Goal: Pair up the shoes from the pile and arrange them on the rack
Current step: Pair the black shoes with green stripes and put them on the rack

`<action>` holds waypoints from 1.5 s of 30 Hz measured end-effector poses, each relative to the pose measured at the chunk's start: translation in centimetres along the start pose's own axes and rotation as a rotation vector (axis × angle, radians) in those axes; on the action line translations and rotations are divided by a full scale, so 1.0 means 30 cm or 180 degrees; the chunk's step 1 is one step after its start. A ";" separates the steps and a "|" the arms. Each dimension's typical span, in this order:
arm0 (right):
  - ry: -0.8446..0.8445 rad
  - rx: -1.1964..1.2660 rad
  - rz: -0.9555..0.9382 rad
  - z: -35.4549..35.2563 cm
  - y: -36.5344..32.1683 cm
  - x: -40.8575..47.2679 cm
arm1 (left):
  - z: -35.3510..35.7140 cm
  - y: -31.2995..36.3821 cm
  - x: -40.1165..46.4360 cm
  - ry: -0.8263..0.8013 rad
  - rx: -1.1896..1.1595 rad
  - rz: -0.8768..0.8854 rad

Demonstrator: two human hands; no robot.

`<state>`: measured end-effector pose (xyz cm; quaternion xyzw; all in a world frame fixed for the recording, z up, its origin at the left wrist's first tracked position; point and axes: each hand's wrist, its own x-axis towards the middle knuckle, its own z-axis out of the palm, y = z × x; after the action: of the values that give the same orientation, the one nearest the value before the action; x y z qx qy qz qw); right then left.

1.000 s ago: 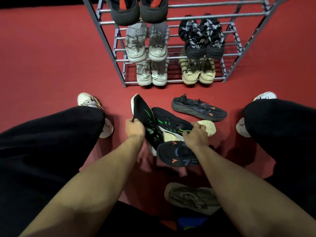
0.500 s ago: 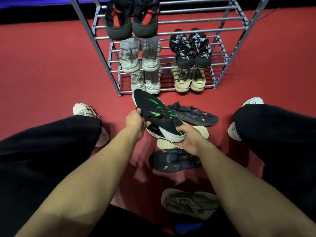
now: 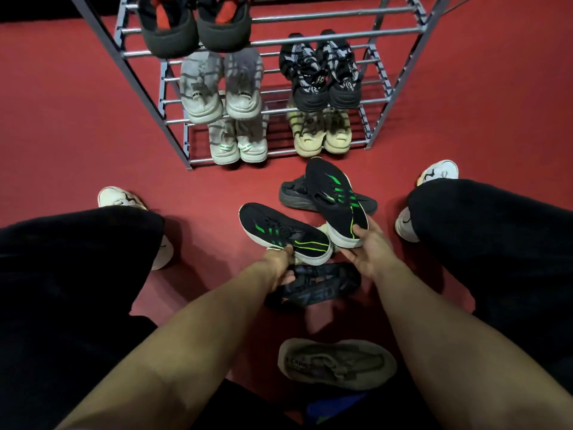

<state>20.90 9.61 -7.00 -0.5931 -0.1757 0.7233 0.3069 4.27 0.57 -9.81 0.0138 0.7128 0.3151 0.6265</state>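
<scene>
Head view: left hand (image 3: 279, 259) grips one black knit green-striped sneaker (image 3: 283, 232) by the heel, right hand (image 3: 369, 246) grips its mate (image 3: 336, 200), both above red floor (image 3: 77, 119) before the metal-bar rack (image 3: 310, 41), dark orange-marked shoes (image 3: 313, 287) beneath, olive shoe (image 3: 336, 363) nearest.

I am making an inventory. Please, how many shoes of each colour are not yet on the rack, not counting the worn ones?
Black with green stripes: 2, one in the left hand, one in the right hand
Dark with orange marks: 2, on the floor
Grey-beige: 1, on the floor
Total: 5
</scene>
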 end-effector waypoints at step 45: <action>-0.1146 -0.0578 0.0346 0.163 -0.046 -0.173 | -0.391 0.162 -0.282 0.0088 -0.0396 0.0926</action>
<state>17.05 7.81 -1.12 -0.4880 -0.2600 0.8143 0.1764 -6.32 -4.12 0.14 0.0738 0.6909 0.4462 0.5640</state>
